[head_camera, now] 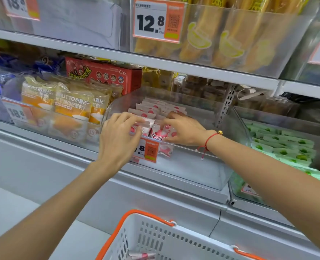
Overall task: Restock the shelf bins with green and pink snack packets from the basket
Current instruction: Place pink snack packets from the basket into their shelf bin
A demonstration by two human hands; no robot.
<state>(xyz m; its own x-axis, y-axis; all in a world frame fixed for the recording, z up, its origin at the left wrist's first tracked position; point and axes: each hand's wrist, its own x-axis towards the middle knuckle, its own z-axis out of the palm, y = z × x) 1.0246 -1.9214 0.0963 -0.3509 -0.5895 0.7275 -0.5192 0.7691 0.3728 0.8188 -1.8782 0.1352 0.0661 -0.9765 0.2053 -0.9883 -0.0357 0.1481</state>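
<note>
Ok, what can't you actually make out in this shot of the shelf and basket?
- Head view: the basket is cut off by the bottom edge, so how many packets remain is unknown.
- The middle bin's price tag is partly covered by the left hand.
- The pink packets under the right hand are partly hidden.
- The green packets carry print too small to read.

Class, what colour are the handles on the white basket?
Orange, on the basket handles, seen in the head view.
</note>
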